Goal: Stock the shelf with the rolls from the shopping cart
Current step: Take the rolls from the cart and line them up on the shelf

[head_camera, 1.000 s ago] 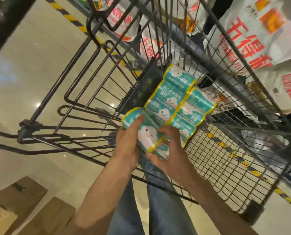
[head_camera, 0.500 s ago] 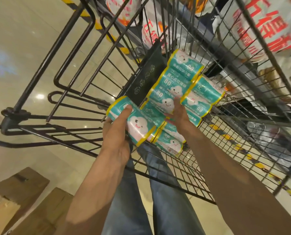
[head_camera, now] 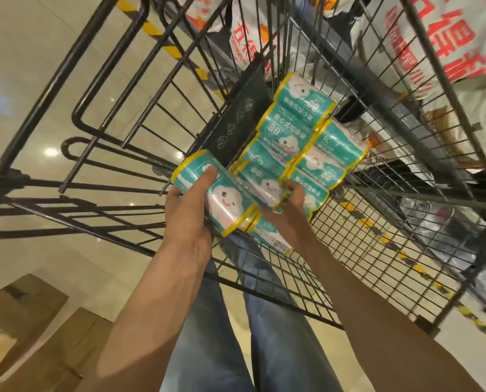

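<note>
Gripping teal rolls (head_camera: 290, 154) in the shopping cart (head_camera: 377, 236), left hand (head_camera: 189, 219) and right hand (head_camera: 288, 210) both clasp packs; best lift level, squeezing lightly.

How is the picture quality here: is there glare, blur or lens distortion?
Head view: wide-angle bending curves the shopping cart bars; ceiling lights reflect as bright spots on the glossy floor; sheen on the rolls wrappers; white sacks at the right edge look soft; both hands are sharp.
</note>
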